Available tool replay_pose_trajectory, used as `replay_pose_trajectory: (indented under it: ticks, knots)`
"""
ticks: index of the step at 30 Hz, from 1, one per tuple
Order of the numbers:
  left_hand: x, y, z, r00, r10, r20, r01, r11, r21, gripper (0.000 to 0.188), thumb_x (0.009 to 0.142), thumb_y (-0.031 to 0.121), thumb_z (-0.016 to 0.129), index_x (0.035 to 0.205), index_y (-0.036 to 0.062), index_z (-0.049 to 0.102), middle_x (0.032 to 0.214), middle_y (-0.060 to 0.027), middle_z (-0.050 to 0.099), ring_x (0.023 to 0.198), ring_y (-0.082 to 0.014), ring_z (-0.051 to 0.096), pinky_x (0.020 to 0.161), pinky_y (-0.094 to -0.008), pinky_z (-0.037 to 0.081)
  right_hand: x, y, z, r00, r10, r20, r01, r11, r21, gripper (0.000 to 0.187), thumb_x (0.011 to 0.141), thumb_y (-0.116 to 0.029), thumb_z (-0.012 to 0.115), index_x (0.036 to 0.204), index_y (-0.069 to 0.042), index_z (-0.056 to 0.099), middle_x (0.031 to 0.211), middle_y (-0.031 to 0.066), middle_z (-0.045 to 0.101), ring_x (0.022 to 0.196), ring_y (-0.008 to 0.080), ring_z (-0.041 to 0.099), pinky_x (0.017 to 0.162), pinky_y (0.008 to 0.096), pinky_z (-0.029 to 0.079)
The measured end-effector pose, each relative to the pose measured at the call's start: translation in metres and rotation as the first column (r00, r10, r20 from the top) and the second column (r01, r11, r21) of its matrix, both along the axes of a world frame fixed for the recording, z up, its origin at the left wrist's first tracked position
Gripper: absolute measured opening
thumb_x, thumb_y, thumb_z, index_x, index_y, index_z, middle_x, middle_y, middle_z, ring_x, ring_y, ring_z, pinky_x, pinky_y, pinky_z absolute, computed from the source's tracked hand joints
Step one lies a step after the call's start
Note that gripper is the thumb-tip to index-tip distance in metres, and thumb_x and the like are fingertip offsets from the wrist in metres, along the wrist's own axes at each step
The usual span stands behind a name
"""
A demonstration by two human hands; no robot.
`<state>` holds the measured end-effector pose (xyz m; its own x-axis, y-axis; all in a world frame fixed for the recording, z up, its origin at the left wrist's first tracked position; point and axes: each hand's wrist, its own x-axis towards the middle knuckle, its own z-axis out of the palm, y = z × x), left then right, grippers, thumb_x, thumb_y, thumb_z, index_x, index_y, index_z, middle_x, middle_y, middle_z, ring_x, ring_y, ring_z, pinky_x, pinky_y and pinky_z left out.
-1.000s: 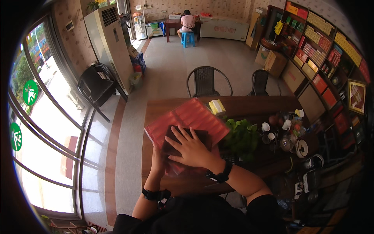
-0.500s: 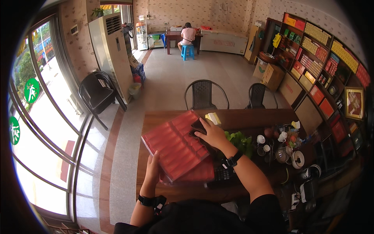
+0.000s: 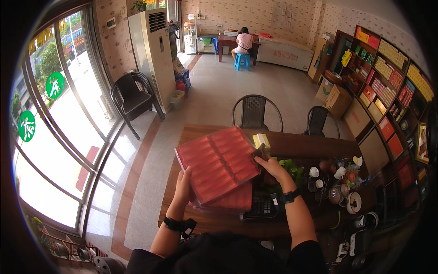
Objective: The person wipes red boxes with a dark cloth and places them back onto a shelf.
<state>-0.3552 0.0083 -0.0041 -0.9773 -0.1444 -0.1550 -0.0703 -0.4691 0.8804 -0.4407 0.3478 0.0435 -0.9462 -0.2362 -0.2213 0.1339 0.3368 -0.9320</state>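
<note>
In the head view, a red ribbed tray (image 3: 218, 163) is held tilted above the wooden bench (image 3: 315, 148), over a second red tray (image 3: 230, 201) lying below it. It is gripped at its 8 o'clock edge by the left hand (image 3: 184, 186), fingers curled round the rim, and at its 3 o'clock edge by the right hand (image 3: 270, 167), likewise closed on the rim. A black calculator (image 3: 261, 208) lies at the trays' 5 o'clock, a leafy green plant (image 3: 292, 169) at 3 o'clock, and a yellow packet (image 3: 261, 139) at 1 o'clock.
</note>
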Motion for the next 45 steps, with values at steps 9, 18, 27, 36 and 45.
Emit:
replay_pose_trajectory:
  ticks: [9, 18, 27, 36, 45]
  knots:
    - [0.021, 0.015, -0.016, 0.996, 0.086, -0.009, -0.086, 0.995, -0.055, 0.046, 0.098, 0.040, 0.056, 0.117, -0.0019, 0.056, 0.108, -0.0092, 0.061, 0.097, -0.0162, 0.059, 0.086, -0.0295, 0.048, 0.039, 0.009, -0.048, 0.961, -0.277, 0.013, 0.267, 0.912, -0.311, 0.047, 0.095, -0.036, 0.064, 0.128, -0.003, 0.060, 0.120, 0.0026, 0.064, 0.107, 0.0130, 0.058, 0.095, 0.0282, 0.042]
    - [0.044, 0.028, -0.009, 0.996, 0.089, -0.024, -0.090, 0.992, -0.087, 0.049, 0.099, 0.038, 0.053, 0.130, 0.0001, 0.050, 0.115, -0.0109, 0.063, 0.098, -0.0175, 0.063, 0.085, -0.0316, 0.052, 0.055, 0.011, -0.052, 0.921, -0.371, -0.118, 0.302, 0.871, -0.387, 0.050, 0.095, -0.038, 0.065, 0.128, -0.002, 0.058, 0.115, 0.0042, 0.063, 0.104, 0.0152, 0.058, 0.091, 0.0303, 0.044]
    - [0.094, 0.046, 0.048, 0.894, -0.006, -0.449, -0.048, 0.993, -0.109, 0.104, 0.071, 0.007, 0.084, 0.151, 0.0042, 0.018, 0.144, -0.0149, 0.041, 0.132, -0.0237, 0.043, 0.108, -0.0408, 0.040, 0.070, 0.038, -0.083, 0.793, -0.371, -0.483, 0.161, 0.893, -0.421, 0.037, 0.094, -0.019, 0.064, 0.124, 0.002, 0.057, 0.113, 0.0067, 0.064, 0.103, 0.0168, 0.058, 0.090, 0.0323, 0.045]
    - [0.104, 0.039, 0.008, 0.824, -0.204, -0.529, -0.206, 0.762, -0.614, 0.084, 0.066, 0.015, 0.091, 0.131, 0.0031, 0.039, 0.129, -0.0136, 0.055, 0.121, -0.0231, 0.054, 0.099, -0.0382, 0.045, 0.063, 0.030, -0.039, 0.554, -0.812, -0.183, 0.459, 0.481, -0.747, 0.035, 0.099, -0.018, 0.054, 0.127, 0.004, 0.054, 0.122, 0.0098, 0.061, 0.110, 0.0204, 0.057, 0.095, 0.0343, 0.046]
    - [0.116, 0.084, 0.032, 0.774, -0.061, -0.631, -0.309, 0.833, -0.459, 0.088, 0.069, 0.021, 0.090, 0.137, 0.0017, 0.038, 0.129, -0.0179, 0.056, 0.124, -0.0221, 0.054, 0.101, -0.0371, 0.044, 0.151, -0.043, 0.097, 0.074, 0.278, -0.958, 0.360, 0.888, 0.285, 0.035, 0.090, -0.032, 0.060, 0.121, -0.016, 0.065, 0.126, 0.0069, 0.063, 0.119, 0.0262, 0.057, 0.113, 0.0517, 0.025]
